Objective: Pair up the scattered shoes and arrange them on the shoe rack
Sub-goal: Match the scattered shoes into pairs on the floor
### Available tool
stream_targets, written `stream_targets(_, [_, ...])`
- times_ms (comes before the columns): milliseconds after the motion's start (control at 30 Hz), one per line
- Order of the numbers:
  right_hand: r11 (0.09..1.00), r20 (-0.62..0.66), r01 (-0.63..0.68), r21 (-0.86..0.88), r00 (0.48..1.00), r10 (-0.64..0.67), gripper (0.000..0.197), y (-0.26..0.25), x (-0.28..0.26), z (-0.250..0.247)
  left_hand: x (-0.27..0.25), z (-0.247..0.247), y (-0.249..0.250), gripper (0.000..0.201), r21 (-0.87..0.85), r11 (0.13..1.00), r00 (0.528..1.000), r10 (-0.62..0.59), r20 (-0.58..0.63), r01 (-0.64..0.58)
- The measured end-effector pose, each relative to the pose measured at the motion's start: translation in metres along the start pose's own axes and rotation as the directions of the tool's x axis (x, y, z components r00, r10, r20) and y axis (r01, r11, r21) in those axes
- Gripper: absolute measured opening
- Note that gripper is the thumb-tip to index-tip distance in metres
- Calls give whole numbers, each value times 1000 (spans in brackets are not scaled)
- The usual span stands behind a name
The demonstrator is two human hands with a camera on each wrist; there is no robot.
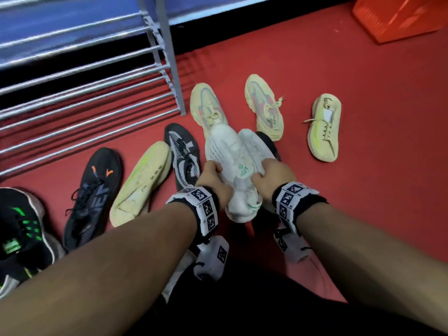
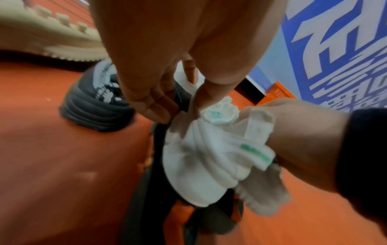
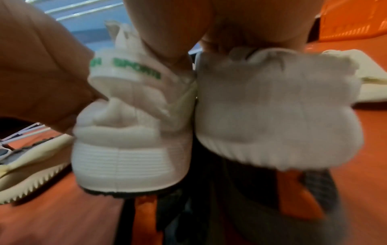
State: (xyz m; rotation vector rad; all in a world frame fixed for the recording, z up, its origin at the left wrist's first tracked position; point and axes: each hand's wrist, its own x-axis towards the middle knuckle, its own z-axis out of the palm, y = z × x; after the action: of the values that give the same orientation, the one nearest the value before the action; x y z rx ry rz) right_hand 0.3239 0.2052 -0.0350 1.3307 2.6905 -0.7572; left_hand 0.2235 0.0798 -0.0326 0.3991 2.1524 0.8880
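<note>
Pair in hand: two white shoes, left white shoe [image 1: 225, 154] and right white shoe [image 1: 254, 146], side by side, heels touching, raised above the red floor [image 1: 363, 105].
Left hand [image 1: 211, 177]: fingers curled over the heel collar of the left white shoe, thumb pinching from the inner side.
Right hand [image 1: 271, 175]: fingers hooked into the collar of the right white shoe; heel tab with green lettering sits between the two hands.
Long axis: both shoes run heel-to-toe away from the person, toes forward, heels at the fingers.
Key relation: shoe rack [image 1: 80, 93] lies forward and to the left of the pair; its bars run across the toe direction. Left hand is nearer it. Judgement: next move is a leftward carry, toes leading.
Beneath pair: a dark shoe with orange marks [image 3: 293, 195], partly hidden.
Floor, scattered: cream shoes [image 1: 264, 107], black shoes [image 1: 94, 195], a grey knit shoe [image 1: 181, 154].
Room: blue wall panel behind rack; orange box [image 1: 400, 15] far right.
</note>
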Motion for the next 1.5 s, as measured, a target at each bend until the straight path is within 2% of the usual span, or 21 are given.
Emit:
stream_targets(67, [997,94,-61,-42,994,65,35,13,-4,7,-1,16,0,32,11,1000,1000,18,25,-19])
stream_targets(200, [989,200,-137,-55,969,145,47,14,-1,18,-4,32,-5,21,-10,995,995,96,-39,-97])
stream_targets(300, [986,230,-96,-140,965,127,33,8,6,12,-4,30,-5,24,-13,994,994,104,-25,-105])
stream_targets(367, [983,179,-51,-174,980,83,24,7,7,7,-5,26,0,27,-40,994,995,103,-16,-104])
stream_targets(467, [992,76,-59,-113,995,68,28,10,2,0,-7,23,11,30,-65,993,995,96,1,-96])
stream_targets(633, [987,-122,-150,-61,982,142,30,35,-10,-18,-6,41,34,33,23,978,978,206,34,-206])
stream_targets(700, [971,-135,-228,-77,967,216,32,52,-17,-27,-9,56,39,34,16,971,968,236,83,-238])
stream_targets(800, [924,-125,-376,-68,922,366,30,78,-31,-36,-16,75,42,35,43,967,955,241,173,-252])
stream_targets(967, [780,-46,-625,21,779,625,12,114,-50,-45,-20,83,36,24,125,965,954,201,221,-232])
stream_targets(1067, [730,-7,-680,67,731,682,21,128,-53,-48,-15,82,33,20,159,962,960,188,209,-223])
stream_targets(1133, [707,30,-707,19,707,706,32,130,-50,-42,-11,81,34,20,181,957,960,191,204,-229])
stream_targets(1200, [675,-37,-734,-78,679,733,37,127,-44,-35,-9,81,37,21,200,953,960,187,210,-229])
stream_targets(1267, [673,-100,-727,-137,686,721,39,122,-38,-33,-6,82,38,24,220,946,957,190,220,-238])
stream_targets(1400, [761,-13,-633,-141,770,638,31,118,-23,-28,0,83,39,23,245,931,950,217,225,-271])
stream_targets(1500, [797,1,-585,-151,806,592,27,112,-8,-21,11,80,40,21,241,928,949,235,208,-283])
